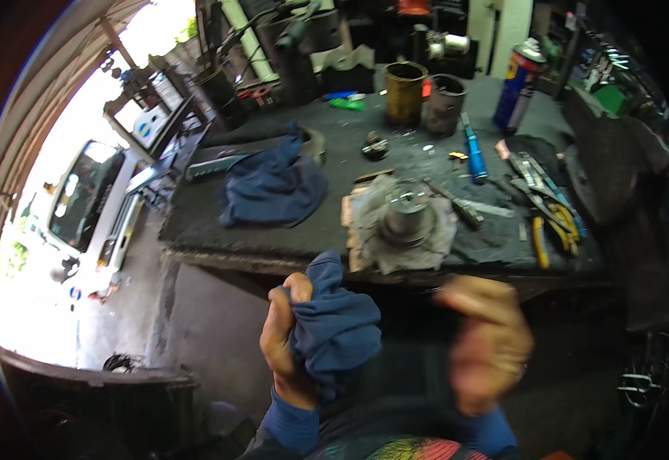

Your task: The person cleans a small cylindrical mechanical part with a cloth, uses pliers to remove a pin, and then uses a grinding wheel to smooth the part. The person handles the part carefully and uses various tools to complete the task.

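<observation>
Left hand (281, 337), gripped blue cloth (341, 330) bulging rightward

A cloth (336, 330) in the left hand (285, 337) is nearer than the bench (254, 249). On the bench, a metal part (407, 217) sits on a rag (367, 222), between a second cloth (275, 185) at left and pliers (561, 220) at right; two tins (405, 100) stand behind.

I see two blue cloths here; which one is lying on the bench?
The farther cloth, left of the metal cylinder: it lies crumpled on the bench, while the nearer cloth is held in the left grip.
</observation>
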`<move>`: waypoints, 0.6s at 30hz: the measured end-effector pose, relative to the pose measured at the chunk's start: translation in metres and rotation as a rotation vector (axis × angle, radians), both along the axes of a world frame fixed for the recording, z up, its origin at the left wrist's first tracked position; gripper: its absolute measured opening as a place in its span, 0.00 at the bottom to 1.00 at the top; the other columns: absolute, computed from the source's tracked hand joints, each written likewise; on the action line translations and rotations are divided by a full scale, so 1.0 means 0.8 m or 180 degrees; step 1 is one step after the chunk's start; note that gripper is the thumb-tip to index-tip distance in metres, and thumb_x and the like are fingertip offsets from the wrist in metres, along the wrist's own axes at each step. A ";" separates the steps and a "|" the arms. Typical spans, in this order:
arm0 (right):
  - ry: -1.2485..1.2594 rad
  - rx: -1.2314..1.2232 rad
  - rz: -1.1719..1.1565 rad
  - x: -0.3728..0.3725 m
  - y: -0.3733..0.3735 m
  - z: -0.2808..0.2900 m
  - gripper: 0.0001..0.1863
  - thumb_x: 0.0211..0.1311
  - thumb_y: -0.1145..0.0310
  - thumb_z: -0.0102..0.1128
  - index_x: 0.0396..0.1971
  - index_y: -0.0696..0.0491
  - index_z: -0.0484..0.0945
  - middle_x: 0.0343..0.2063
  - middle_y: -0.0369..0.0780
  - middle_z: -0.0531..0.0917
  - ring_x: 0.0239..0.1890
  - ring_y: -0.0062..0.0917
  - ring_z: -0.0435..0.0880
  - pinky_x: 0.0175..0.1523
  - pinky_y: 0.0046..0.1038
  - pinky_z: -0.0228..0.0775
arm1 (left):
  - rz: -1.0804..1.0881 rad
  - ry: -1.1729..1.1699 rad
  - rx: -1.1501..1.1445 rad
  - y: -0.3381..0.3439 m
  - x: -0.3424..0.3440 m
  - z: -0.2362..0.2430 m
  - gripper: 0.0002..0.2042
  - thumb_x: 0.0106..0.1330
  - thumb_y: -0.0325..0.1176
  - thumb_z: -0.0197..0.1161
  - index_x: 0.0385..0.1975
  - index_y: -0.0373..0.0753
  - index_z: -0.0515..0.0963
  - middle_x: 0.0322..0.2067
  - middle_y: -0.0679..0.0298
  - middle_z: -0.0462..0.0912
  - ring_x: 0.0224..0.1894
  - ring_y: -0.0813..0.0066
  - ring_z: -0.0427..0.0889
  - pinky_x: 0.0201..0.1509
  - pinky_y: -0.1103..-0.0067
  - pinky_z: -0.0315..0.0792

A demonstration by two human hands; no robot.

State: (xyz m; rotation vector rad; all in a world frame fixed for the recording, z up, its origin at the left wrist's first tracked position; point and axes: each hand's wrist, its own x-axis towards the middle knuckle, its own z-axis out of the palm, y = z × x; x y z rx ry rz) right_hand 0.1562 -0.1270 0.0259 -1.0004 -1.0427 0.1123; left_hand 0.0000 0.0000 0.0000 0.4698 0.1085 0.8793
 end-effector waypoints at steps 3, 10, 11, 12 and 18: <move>0.0884 -0.0643 0.1254 -0.053 0.052 -0.056 0.36 0.76 0.57 0.53 0.77 0.58 0.60 0.71 0.53 0.68 0.73 0.43 0.67 0.77 0.37 0.54 | 0.0707 0.1382 0.1393 -0.024 0.027 -0.037 0.19 0.78 0.45 0.60 0.54 0.33 0.75 0.51 0.59 0.79 0.56 0.71 0.76 0.66 0.73 0.67; 0.0591 -0.1006 0.1518 -0.069 0.062 -0.038 0.49 0.76 0.47 0.58 0.80 0.61 0.44 0.76 0.59 0.58 0.80 0.50 0.55 0.80 0.42 0.47 | 0.2834 0.2289 0.2354 -0.022 0.058 0.005 0.26 0.76 0.48 0.60 0.56 0.27 0.75 0.61 0.52 0.72 0.55 0.64 0.80 0.63 0.70 0.73; 0.0897 -0.0726 0.1564 -0.062 0.074 -0.033 0.48 0.77 0.45 0.55 0.80 0.61 0.45 0.75 0.57 0.60 0.79 0.49 0.57 0.80 0.40 0.47 | 0.2375 0.2385 0.2981 -0.020 0.042 0.004 0.28 0.76 0.50 0.58 0.59 0.26 0.73 0.59 0.52 0.74 0.61 0.59 0.78 0.69 0.68 0.68; 0.0920 -0.0735 0.1599 -0.045 0.082 -0.024 0.48 0.78 0.43 0.53 0.80 0.61 0.45 0.76 0.56 0.60 0.80 0.48 0.57 0.81 0.39 0.46 | 0.2308 0.2660 0.2738 -0.040 0.046 0.003 0.27 0.76 0.48 0.56 0.59 0.26 0.73 0.53 0.53 0.78 0.59 0.59 0.78 0.69 0.66 0.68; -0.0383 -0.1059 0.1526 -0.078 0.059 -0.046 0.48 0.77 0.46 0.56 0.82 0.57 0.43 0.80 0.53 0.49 0.83 0.47 0.48 0.83 0.45 0.40 | 0.3283 0.2190 0.2594 0.015 0.020 -0.047 0.28 0.75 0.52 0.61 0.55 0.28 0.75 0.48 0.56 0.80 0.49 0.66 0.82 0.54 0.71 0.77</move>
